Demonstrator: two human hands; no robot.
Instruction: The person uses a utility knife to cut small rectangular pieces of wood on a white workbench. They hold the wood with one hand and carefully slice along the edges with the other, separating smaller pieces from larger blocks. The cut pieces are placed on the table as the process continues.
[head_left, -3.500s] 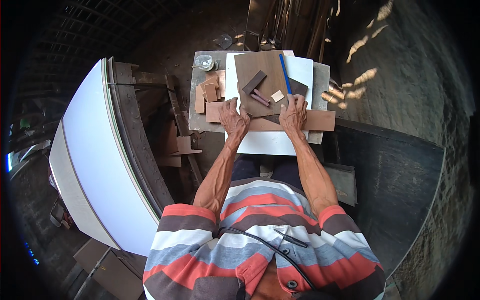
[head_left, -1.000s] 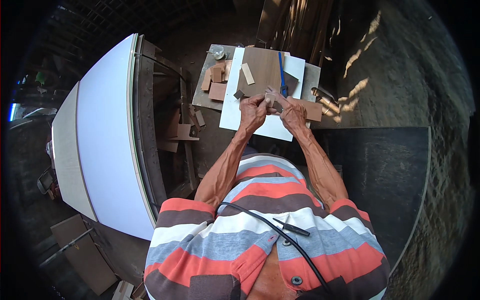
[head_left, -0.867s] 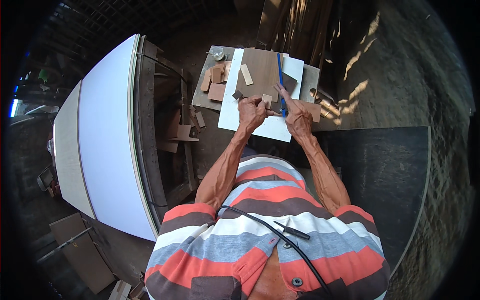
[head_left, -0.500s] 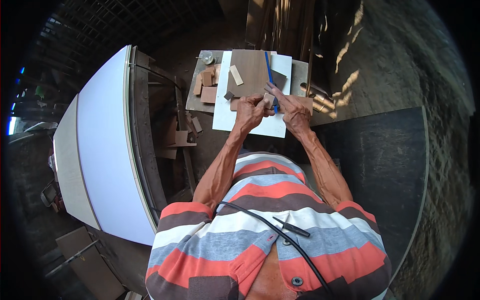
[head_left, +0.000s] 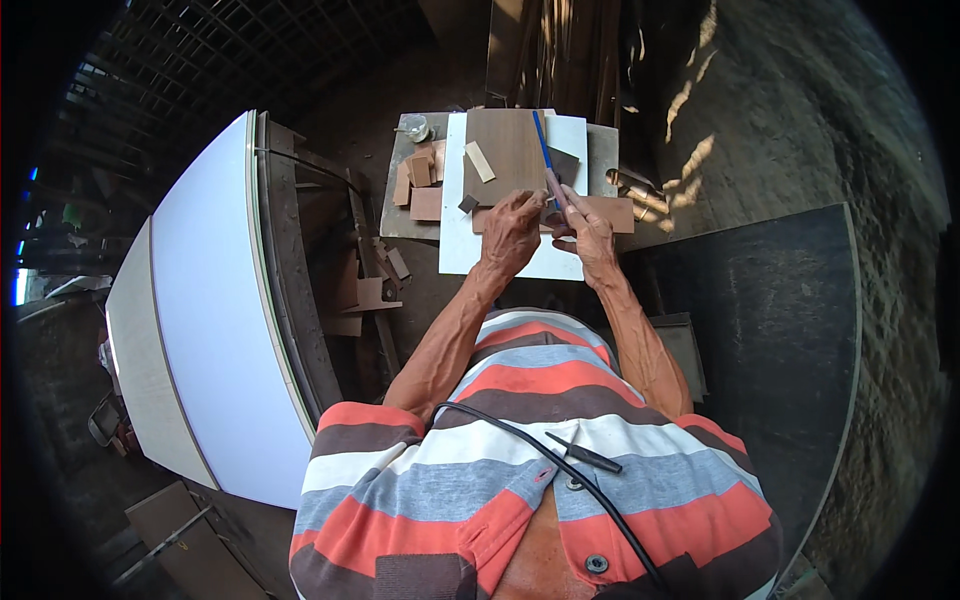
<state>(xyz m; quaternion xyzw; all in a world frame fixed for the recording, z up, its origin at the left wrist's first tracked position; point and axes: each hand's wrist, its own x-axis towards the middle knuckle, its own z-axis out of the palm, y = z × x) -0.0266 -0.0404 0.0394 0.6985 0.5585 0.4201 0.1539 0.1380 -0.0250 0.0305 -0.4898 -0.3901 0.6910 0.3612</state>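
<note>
My left hand (head_left: 511, 236) is closed, its fingers pinched at the near edge of a brown wooden board (head_left: 505, 135). A small pale wooden piece was in these fingers a moment ago; now they mostly hide it. Close beside it, my right hand (head_left: 590, 240) has its index finger reaching forward and the other fingers bent; whatever they hold is hidden. A thin blue strip (head_left: 541, 135) lies along the board's right side and runs toward my fingertips. On the board rests a pale wooden slip (head_left: 480, 161); a small dark block (head_left: 468, 204) sits near its lower left corner.
Under the board lies a white sheet (head_left: 458, 255) on a grey tabletop (head_left: 602, 150). Brown wooden offcuts (head_left: 421, 170) and a clear jar (head_left: 414, 127) stand to the left. A large white panel (head_left: 215, 300) leans at left, a dark panel (head_left: 770, 310) at right.
My left hand has turned over at the fingertips, covering the small pale piece seen before. My right hand has rotated, its index finger shifting slightly. The whole view has shifted a little.
</note>
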